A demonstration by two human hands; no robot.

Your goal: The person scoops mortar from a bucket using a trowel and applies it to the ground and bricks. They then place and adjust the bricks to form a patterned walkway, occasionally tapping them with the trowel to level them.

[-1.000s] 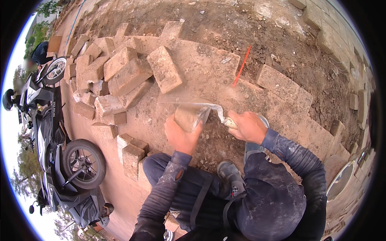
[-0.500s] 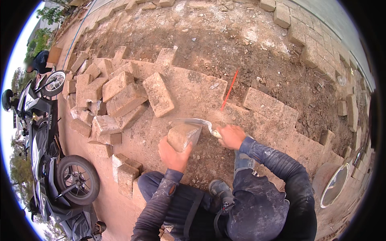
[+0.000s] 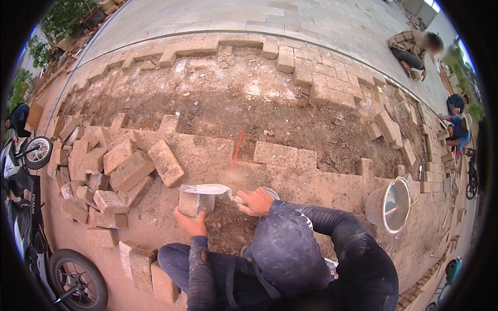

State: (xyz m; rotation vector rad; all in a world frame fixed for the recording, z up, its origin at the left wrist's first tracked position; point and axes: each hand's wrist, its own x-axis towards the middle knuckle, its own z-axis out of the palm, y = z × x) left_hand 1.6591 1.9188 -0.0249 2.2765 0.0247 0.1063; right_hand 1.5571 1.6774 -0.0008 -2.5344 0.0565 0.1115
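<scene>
My left hand (image 3: 192,220) grips a dusty concrete paving brick (image 3: 189,205) upright in front of me, fingers wrapped around its lower part. My right hand (image 3: 254,202) is closed on the handle of a metal trowel (image 3: 212,189), whose blade lies along the brick's top. To the left is a jumbled pile of reddish-tan pavers (image 3: 129,171). Beyond my hands, a red stick (image 3: 238,147) lies on the dusty ground beside a stepped edge of laid pavers (image 3: 284,157).
A bucket (image 3: 374,207) stands on my right. Motorcycles (image 3: 72,280) line the left. Beyond the dirt strip are stepped pavers (image 3: 327,85) and pale slabs (image 3: 259,18). Several people (image 3: 407,54) crouch at the right; another person (image 3: 19,119) bends at the far left.
The view has swung up and to the right, revealing people and slabs; the scene sits further left. My hands still hold brick and trowel, the blade now flatter across the brick.
</scene>
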